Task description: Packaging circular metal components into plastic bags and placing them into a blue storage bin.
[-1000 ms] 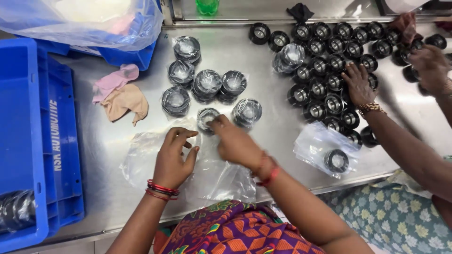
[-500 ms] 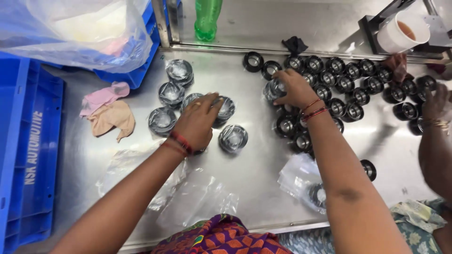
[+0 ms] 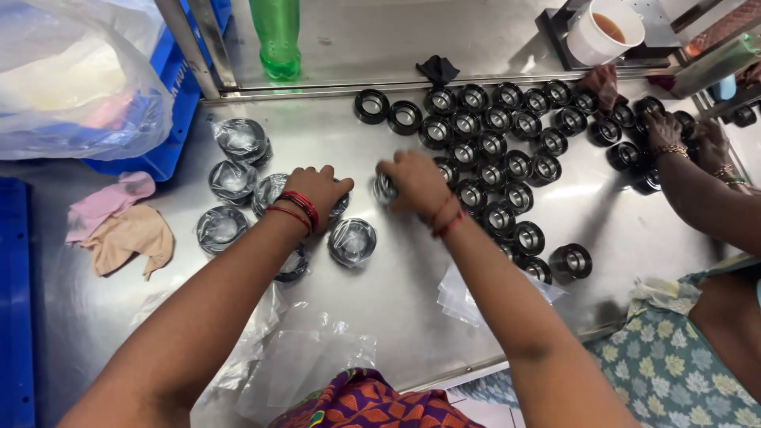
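My left hand (image 3: 319,189) rests palm down on a plastic-wrapped black ring part (image 3: 273,190) among several wrapped ones on the steel table (image 3: 396,301). My right hand (image 3: 414,184) is closed over another wrapped ring (image 3: 384,189) just left of a spread of several bare black rings (image 3: 507,158). A wrapped ring (image 3: 352,241) lies between my forearms. Clear plastic bags (image 3: 317,361) lie near the table's front edge.
Another person's hands (image 3: 674,139) handle rings at the far right. A green bottle (image 3: 277,36) and a white cup (image 3: 602,28) stand at the back. A blue crate (image 3: 16,301) sits at left, with cloths (image 3: 127,234) and a big plastic bag (image 3: 71,71).
Both my hands left the plastic bags near the front and reached up to the wrapped rings. My right hand then drew back left from the bare rings.
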